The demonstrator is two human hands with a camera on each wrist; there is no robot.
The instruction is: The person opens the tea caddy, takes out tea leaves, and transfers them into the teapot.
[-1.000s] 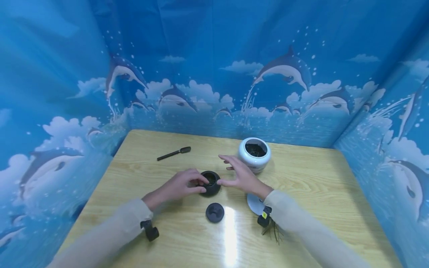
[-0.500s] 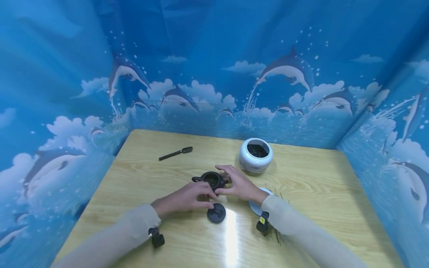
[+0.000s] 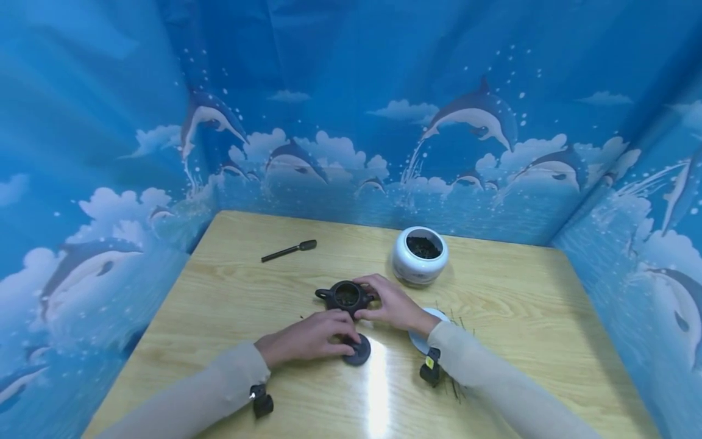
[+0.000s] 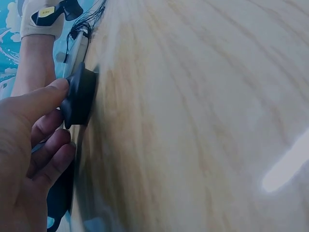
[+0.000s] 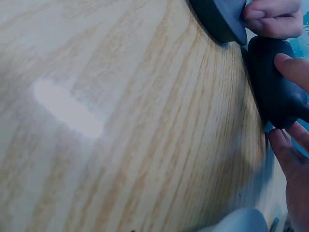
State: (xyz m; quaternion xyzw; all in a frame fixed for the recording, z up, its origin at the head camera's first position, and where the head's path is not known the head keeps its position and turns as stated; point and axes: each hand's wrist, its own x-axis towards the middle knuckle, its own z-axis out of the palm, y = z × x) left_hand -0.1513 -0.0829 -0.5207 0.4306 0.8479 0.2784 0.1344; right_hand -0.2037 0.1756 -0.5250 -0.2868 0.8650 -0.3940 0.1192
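My left hand (image 3: 320, 335) pinches the knob of the round black teapot lid (image 3: 359, 355), thumb against it in the left wrist view. That lid (image 4: 81, 96) lies on the table in front of the small black teapot (image 3: 334, 305). The teapot is open, with dark leaves (image 3: 347, 297) inside, its handle pointing left and its spout right. My right hand (image 3: 390, 305) holds the teapot by its spout side, thumb in front and fingers behind. In the right wrist view, the right thumb lies on the dark pot body (image 5: 270, 82).
A white porcelain jar (image 3: 408, 268) of dark leaves stands behind the right hand. A white disc (image 3: 418, 342) lies partly hidden under the right wrist, near thin dark strands (image 3: 456, 390). A slim black tool (image 3: 287, 251) lies at back left on the wooden table (image 3: 493, 286).
My left hand has moved from the teapot's rim down to the lid and taken its knob. The right hand has come away from beside the jar and closed in on the teapot, which is turned handle-left.
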